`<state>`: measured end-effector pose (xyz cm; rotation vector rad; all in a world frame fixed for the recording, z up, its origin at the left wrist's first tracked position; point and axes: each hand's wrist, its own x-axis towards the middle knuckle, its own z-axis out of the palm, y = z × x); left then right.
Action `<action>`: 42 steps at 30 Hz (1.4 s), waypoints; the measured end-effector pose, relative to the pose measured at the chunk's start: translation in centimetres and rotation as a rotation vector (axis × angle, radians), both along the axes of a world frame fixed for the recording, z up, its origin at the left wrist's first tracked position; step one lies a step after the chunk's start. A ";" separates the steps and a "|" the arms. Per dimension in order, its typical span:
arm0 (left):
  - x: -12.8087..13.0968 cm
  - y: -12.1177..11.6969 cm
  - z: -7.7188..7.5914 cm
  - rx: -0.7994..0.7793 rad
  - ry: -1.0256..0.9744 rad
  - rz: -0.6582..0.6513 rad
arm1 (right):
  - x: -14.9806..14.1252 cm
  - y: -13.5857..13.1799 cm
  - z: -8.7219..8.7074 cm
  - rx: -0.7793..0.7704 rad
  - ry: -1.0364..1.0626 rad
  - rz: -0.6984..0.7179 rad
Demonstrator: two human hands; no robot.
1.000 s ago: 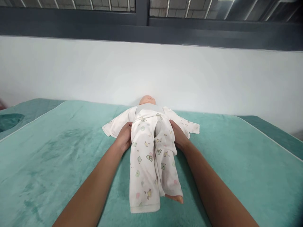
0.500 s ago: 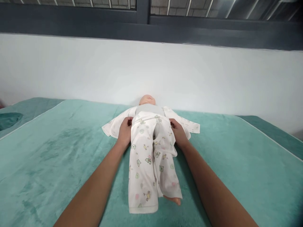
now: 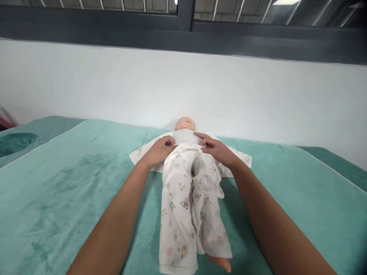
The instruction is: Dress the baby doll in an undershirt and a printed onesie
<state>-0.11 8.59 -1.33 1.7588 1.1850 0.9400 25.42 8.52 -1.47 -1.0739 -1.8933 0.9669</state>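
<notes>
A baby doll lies on its back, its head toward the wall. White printed baby pants cover its legs and reach its waist, with an opening at the crotch. One foot sticks out of the right pant leg; the left cuff hides the other. My left hand pinches the waistband at the left side. My right hand rests at the right side of the waist, fingers apart, index stretched over the doll's grey-white torso, thumb by the waistband. A white printed top lies spread beneath the doll.
A green plush cover lies under the doll, with pale seams toward both sides. Behind it stands a white wall below a dark window frame with metal bars beyond. Something red shows at the far left edge.
Both hands have moved from the sides of the pants up and inward to the waistband. My right fingers have spread over the torso. The view has shifted slightly left.
</notes>
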 end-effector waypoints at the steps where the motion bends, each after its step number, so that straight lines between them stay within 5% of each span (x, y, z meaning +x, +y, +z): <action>1: 0.1 0.2 -0.2 0.027 0.002 0.021 | -0.1 0.1 0.1 0.008 -0.013 -0.002; 7: 1.1 2.0 -1.9 0.177 0.107 0.245 | -1.2 1.7 0.9 0.106 -0.152 -0.099; 13: 1.2 4.5 -2.5 0.139 0.147 0.384 | -3.4 5.8 2.4 0.299 -0.493 -0.299; 19: 1.7 4.9 -3.4 0.135 0.210 0.457 | -3.9 7.7 0.4 0.161 -0.248 -0.310; 24: 1.8 4.4 -4.3 0.232 0.172 0.424 | -2.7 6.3 -3.0 0.084 0.129 -0.473; 28: 1.4 3.2 -4.6 0.298 0.213 0.415 | -1.6 4.3 -4.3 0.077 0.231 -0.530; 36: 0.0 -0.4 -3.6 -0.024 0.183 0.192 | 0.3 0.5 -3.6 -0.030 -0.005 -0.516; 42: -0.3 -1.6 -2.7 -0.315 -0.198 0.000 | 1.8 -0.8 -4.3 -0.207 0.057 -0.361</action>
